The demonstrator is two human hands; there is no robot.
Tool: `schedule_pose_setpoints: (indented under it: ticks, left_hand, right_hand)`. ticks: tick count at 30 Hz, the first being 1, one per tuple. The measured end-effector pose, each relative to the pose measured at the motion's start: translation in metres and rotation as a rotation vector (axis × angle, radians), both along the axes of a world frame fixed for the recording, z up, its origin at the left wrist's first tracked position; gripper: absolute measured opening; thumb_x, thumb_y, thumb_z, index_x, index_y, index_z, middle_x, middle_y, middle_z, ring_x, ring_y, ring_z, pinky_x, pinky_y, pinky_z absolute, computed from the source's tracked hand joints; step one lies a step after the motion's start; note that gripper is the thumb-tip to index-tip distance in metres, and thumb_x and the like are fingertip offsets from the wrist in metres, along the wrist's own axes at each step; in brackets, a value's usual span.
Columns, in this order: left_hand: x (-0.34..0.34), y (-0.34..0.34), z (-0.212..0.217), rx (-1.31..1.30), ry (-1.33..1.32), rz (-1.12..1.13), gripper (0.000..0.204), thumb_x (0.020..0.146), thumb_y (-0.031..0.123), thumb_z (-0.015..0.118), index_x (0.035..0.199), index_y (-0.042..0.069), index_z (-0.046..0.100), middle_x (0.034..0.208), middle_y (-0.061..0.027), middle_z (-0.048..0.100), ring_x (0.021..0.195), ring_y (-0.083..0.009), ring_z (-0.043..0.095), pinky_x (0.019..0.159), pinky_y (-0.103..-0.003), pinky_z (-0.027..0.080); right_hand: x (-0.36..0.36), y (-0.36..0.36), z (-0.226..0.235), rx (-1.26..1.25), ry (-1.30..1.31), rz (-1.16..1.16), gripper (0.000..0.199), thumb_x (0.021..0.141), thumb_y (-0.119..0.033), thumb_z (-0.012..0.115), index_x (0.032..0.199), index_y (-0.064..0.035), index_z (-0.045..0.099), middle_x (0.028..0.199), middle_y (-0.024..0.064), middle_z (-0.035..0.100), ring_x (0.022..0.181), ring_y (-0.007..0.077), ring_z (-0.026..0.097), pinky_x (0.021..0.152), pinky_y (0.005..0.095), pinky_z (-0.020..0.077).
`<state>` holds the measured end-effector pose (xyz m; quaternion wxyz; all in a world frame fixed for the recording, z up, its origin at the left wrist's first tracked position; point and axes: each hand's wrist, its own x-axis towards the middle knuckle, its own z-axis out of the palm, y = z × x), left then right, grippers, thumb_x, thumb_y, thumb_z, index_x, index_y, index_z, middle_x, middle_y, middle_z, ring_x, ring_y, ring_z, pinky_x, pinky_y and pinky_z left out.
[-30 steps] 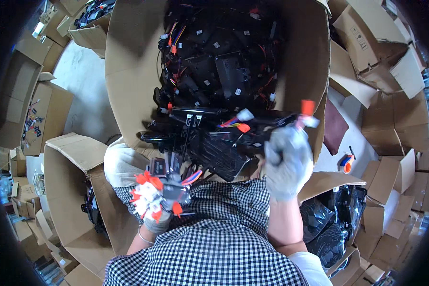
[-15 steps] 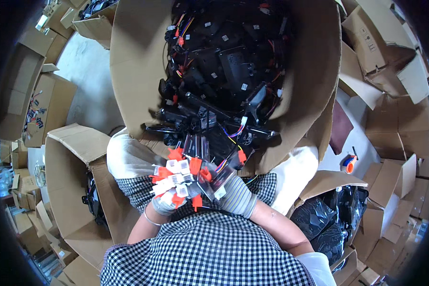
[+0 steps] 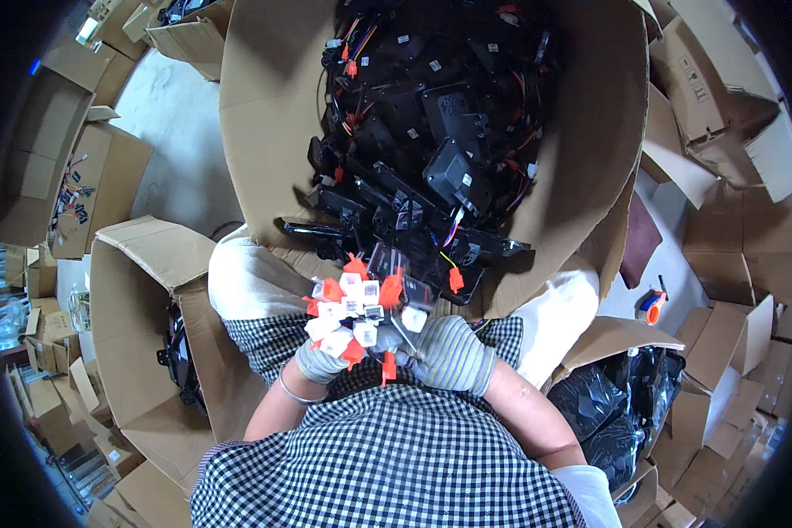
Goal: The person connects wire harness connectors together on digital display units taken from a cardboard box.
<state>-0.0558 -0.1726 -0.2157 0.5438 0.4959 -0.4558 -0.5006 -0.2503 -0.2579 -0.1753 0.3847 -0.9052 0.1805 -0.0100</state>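
Note:
In front of my lap is a tight bundle of white and red-orange wire connectors [image 3: 352, 304], their ends facing up. My left hand [image 3: 321, 361], in a striped glove, grips the bundle from below and behind, its fingers mostly hidden. My right hand [image 3: 456, 354], gloved alike, is closed against the bundle's right side; what its fingertips pinch is hidden. Dark, glossy-edged pieces [image 3: 411, 292] stick out between bundle and carton. Just beyond, a large carton [image 3: 268, 132] holds many black plastic units [image 3: 456, 176] with coloured leads. One red plug [image 3: 455, 279] hangs at its near edge.
An open carton [image 3: 136, 370] with black parts stands at my left. At my right, another carton [image 3: 612, 339] holds black parts in plastic film. An orange tape roll [image 3: 652, 308] lies on the floor beyond it. More cartons [image 3: 722, 211] crowd both sides.
The bundle and both hands have shifted slightly right in the view, along with the whole scene. A black unit in the large carton now lies at a different angle. The right hand's fingers have curled lower.

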Motion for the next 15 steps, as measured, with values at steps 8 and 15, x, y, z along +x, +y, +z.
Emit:
schedule_pose_setpoints:
  ticks: [8,15]
  left_hand:
    - [-0.012,-0.01,0.017,0.06,0.239,0.085,0.031,0.086,0.033,0.06,0.096,0.004,0.052,0.09,-0.0034,0.057,0.08,-0.0139,0.058,0.076,-0.031,0.051]
    - [-0.009,-0.01,0.012,0.162,0.253,0.03,0.03,0.091,0.029,0.053,0.107,0.004,0.051,0.099,-0.0054,0.059,0.088,-0.0145,0.06,0.076,-0.027,0.051]
  right_hand:
    - [-0.029,-0.016,0.028,0.524,-0.287,-0.483,0.035,0.093,-0.033,0.044,0.091,-0.0024,0.062,0.073,0.0097,0.06,0.064,0.0231,0.061,0.06,0.0313,0.0485]
    - [-0.016,-0.037,0.029,0.478,-0.171,-0.393,0.029,0.091,-0.031,0.051,0.087,-0.0057,0.065,0.065,0.0069,0.059,0.059,0.0162,0.058,0.058,0.0296,0.0456]
